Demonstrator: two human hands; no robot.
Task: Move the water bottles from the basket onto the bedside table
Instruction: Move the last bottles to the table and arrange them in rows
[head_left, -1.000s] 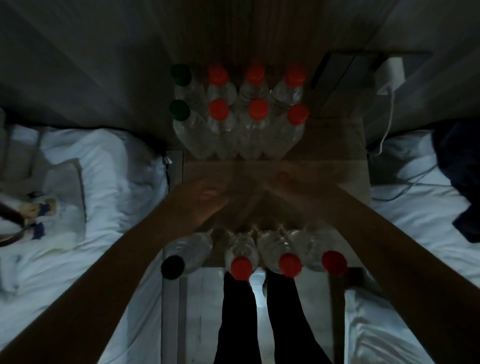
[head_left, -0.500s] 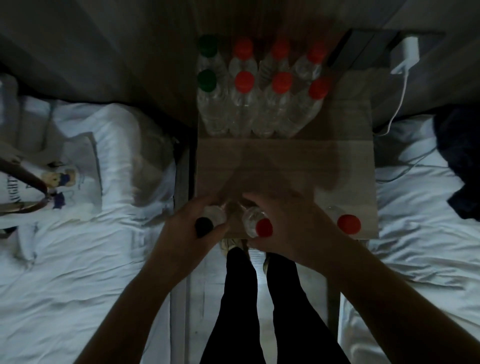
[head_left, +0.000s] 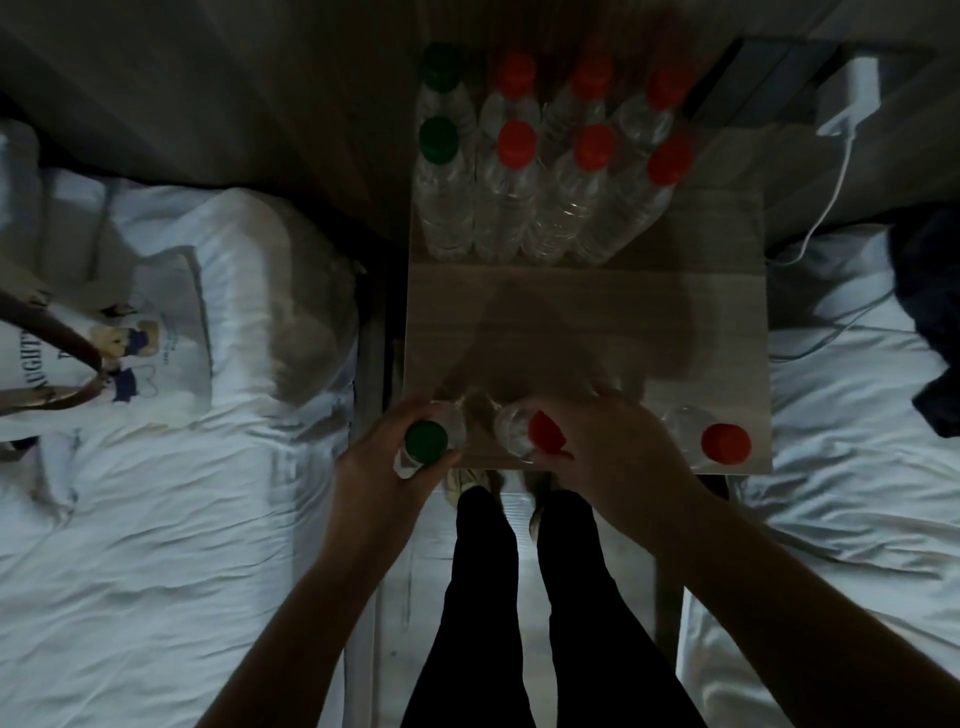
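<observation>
Clear ribbed bottles (head_left: 524, 208), wood-grain table (head_left: 717, 291)

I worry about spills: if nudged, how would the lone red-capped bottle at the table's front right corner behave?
The red-capped bottle looks tall and narrow, so probably tippy. It stands near the bedside table edge, so it might fall off. Clear thin plastic likely flexes.

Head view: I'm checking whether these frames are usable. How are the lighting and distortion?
Head view: dim throughout, bedside table shadowed, white bedding brightest; red bottle caps readable; wide-angle lens bows edges; slight blur on left hand.
</observation>
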